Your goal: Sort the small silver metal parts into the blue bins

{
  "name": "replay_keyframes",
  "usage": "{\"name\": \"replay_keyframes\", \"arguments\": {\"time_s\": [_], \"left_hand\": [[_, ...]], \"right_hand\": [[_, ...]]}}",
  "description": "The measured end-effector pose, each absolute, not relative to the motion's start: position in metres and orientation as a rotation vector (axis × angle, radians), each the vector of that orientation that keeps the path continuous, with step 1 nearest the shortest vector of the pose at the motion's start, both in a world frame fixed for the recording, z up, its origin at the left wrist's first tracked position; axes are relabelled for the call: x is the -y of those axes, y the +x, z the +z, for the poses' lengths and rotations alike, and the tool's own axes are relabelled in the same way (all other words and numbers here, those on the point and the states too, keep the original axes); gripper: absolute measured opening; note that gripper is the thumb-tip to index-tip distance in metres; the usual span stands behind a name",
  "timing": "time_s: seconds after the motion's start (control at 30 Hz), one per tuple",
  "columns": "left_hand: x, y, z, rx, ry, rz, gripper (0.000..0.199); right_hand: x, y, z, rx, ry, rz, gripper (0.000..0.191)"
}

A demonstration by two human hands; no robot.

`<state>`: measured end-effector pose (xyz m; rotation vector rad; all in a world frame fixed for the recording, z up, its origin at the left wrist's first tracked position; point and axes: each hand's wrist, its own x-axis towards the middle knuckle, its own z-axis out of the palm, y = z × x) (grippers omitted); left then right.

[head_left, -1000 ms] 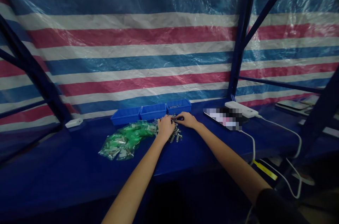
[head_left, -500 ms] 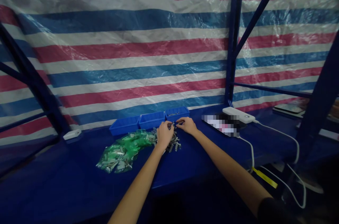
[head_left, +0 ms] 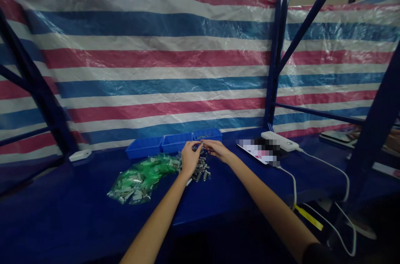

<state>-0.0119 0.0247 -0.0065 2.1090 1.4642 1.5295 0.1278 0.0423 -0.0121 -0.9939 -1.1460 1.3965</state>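
My left hand is over the pile, with thumb and fingers pinched on a small metal part whose kind is too small to tell. My right hand meets it from the right, its fingertips pressed together at the same spot; what they grip is hidden. Under and beside the hands lies a heap of small grey metal cylindrical parts. To the left of the heap lie green-tinted clear plastic bags with metal pieces inside. Just behind the hands stand the left blue bin, the middle blue bin and the right blue bin, which has small parts in it.
A phone and a white power bank lie to the right, with white cables running off the table edge. A small white box sits at the left. Blue rack posts and a striped plastic sheet enclose the blue table.
My right hand has moved in so its fingertips meet those of my left hand. The view has shifted slightly.
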Motion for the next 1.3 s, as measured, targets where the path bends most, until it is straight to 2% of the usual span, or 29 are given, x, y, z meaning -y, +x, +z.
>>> {"name": "replay_keyframes", "arguments": {"time_s": [0.23, 0.57, 0.67, 0.8, 0.93, 1.07, 1.3], "left_hand": [[-0.026, -0.012, -0.006, -1.409, 2.075, 1.592, 0.015], [-0.023, -0.009, -0.004, -1.427, 2.029, 1.666, 0.020], [-0.022, -0.009, -0.005, -1.523, 2.152, 1.516, 0.024], [-0.019, -0.008, -0.008, -1.694, 2.422, 1.106, 0.024], [-0.017, -0.004, -0.014, -1.571, 2.673, 0.750, 0.022], [-0.018, 0.000, -0.017, -1.432, 2.754, 0.635, 0.021], [-0.015, 0.001, -0.017, -1.474, 2.797, 0.632, 0.021]], "right_hand": [[-0.034, 0.122, -0.007, 1.121, -0.925, 1.510, 0.012], [-0.033, 0.120, -0.007, 1.104, -0.852, 1.440, 0.014], [-0.034, 0.121, -0.009, 1.096, -0.934, 1.351, 0.017], [-0.038, 0.126, -0.010, 1.061, -1.100, 1.163, 0.018], [-0.045, 0.133, -0.012, 1.055, -1.190, 0.952, 0.018], [-0.051, 0.138, -0.014, 1.085, -1.214, 0.835, 0.016], [-0.051, 0.143, -0.014, 1.199, -1.313, 0.660, 0.010]]}}
